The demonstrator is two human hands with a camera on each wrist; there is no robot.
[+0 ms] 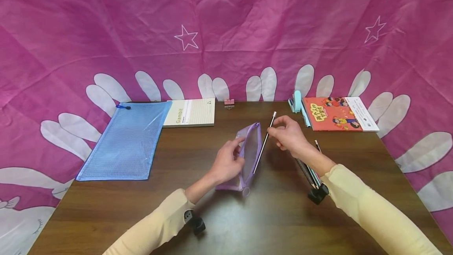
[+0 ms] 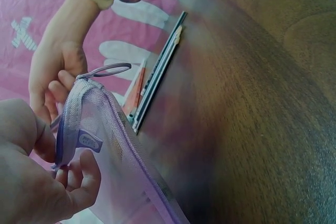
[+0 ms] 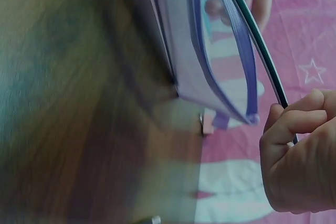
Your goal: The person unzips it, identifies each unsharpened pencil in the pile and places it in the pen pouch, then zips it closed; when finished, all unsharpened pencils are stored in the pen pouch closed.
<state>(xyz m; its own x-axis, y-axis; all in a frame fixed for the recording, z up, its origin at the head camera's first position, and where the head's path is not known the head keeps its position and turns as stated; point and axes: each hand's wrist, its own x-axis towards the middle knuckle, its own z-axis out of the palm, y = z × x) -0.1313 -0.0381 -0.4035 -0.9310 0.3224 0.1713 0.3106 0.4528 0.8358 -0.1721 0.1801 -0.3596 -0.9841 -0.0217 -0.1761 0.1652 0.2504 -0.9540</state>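
Gripping purple pouch with left fingers, pinching pencil with right fingers; holding pencil slanted beside unzipped pouch mouth.

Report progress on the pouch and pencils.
Done: the purple translucent mesh zip pouch is unzipped, its mouth spread open. In hand: the left hand holds the pouch; the right hand pinches a slim dark pencil with a pale end beside that mouth. Remaining: probably slipping this pencil in, then the several slim pencils lying on the brown wooden table. Whether any are inside already, I can't tell.
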